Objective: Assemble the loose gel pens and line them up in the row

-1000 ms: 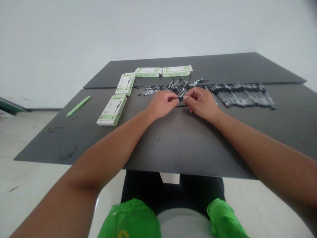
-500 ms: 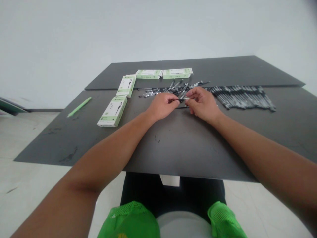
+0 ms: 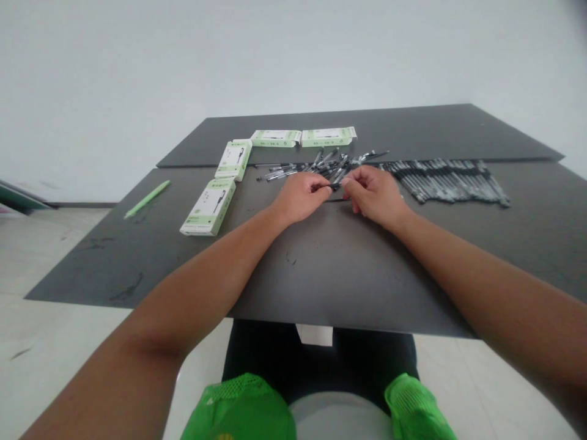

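Hands (image 3: 300, 197) on pen (image 3: 336, 186), boxes (image 3: 208, 208), lettering (image 3: 220, 183) illegible

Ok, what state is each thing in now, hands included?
Left hand: pinched on dark pen
Right hand: pinched at its right end
Dark pen: held, mostly hidden
Loose pens: heaped, pointing various ways
Pen row: lying side by side
Four boxes: lying flat, printed faces up
Rear right box: right end looks open
Green pen-like item: lying alone
Tabletop: marked in places

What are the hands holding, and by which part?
A black pen, it seems. The left hand pinches it; the right hand meets its showing end. Which end that is can't be told.
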Demonstrator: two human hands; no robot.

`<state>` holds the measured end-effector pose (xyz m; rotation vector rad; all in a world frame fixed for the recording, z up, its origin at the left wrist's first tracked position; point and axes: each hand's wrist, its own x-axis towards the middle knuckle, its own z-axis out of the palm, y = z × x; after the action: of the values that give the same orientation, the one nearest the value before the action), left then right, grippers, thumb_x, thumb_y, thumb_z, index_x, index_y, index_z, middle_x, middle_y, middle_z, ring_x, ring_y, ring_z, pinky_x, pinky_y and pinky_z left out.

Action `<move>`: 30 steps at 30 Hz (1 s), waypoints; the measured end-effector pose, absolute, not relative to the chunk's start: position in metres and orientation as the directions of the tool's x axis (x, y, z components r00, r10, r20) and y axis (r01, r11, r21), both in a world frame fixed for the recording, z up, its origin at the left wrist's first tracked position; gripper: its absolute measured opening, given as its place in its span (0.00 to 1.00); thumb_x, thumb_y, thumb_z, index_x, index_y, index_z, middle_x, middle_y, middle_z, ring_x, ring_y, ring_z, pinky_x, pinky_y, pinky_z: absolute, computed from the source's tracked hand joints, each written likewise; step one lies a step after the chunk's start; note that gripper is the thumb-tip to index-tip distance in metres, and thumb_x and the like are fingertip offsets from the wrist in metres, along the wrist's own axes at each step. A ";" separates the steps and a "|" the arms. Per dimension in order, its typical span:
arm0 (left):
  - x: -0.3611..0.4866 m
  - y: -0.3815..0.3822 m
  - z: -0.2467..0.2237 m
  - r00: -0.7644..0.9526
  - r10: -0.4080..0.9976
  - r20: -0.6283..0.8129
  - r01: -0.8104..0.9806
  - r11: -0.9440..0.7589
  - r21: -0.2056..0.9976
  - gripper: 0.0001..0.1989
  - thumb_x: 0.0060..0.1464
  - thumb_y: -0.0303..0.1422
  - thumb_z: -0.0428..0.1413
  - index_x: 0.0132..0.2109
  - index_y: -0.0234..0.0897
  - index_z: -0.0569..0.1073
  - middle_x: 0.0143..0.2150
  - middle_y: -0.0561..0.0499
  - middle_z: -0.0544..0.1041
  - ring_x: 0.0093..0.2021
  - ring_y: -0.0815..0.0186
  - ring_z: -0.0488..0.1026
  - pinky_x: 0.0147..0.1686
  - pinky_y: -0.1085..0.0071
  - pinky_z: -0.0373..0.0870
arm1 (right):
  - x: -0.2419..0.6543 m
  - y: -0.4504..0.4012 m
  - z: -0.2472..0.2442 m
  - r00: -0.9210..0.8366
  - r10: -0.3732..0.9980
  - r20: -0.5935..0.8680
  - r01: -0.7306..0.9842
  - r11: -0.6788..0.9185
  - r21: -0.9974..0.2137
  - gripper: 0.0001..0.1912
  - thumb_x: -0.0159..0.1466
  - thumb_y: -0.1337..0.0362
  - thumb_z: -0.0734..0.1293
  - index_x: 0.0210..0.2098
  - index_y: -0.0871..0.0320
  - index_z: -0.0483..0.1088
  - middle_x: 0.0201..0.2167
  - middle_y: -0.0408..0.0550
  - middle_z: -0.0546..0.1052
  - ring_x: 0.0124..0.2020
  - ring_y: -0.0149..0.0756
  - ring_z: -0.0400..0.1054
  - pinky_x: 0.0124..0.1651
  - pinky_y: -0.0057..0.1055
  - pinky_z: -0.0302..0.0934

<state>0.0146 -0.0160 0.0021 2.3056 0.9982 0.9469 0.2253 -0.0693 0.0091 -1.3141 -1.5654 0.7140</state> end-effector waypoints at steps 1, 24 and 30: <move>0.015 -0.016 0.002 0.500 0.760 0.415 0.449 -0.637 0.627 0.11 0.63 0.35 0.59 0.40 0.37 0.87 0.34 0.50 0.84 0.36 0.64 0.76 0.37 0.68 0.68 | 0.226 -0.068 0.008 0.015 0.957 0.290 0.399 0.260 -0.879 0.12 0.69 0.56 0.73 0.33 0.54 0.72 0.25 0.45 0.78 0.17 0.32 0.66 0.20 0.30 0.58; 0.015 -0.016 0.001 0.522 0.745 0.415 0.440 -0.652 0.617 0.11 0.63 0.35 0.59 0.40 0.37 0.86 0.33 0.50 0.83 0.34 0.65 0.75 0.36 0.68 0.67 | 0.228 -0.066 0.004 -0.032 0.949 0.314 0.446 0.295 -0.845 0.12 0.69 0.56 0.73 0.33 0.54 0.73 0.24 0.44 0.78 0.18 0.31 0.65 0.22 0.31 0.57; 0.015 -0.015 0.001 0.522 0.751 0.405 0.438 -0.643 0.628 0.11 0.63 0.35 0.59 0.40 0.37 0.86 0.33 0.50 0.82 0.34 0.65 0.75 0.35 0.68 0.67 | 0.227 -0.067 0.004 -0.033 0.947 0.321 0.436 0.302 -0.848 0.14 0.70 0.53 0.73 0.33 0.54 0.73 0.24 0.44 0.78 0.18 0.32 0.65 0.23 0.31 0.57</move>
<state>0.0150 -0.0154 0.0012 2.3129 0.9714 0.9289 0.2271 -0.0670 0.0044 -1.2832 -1.6313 0.6833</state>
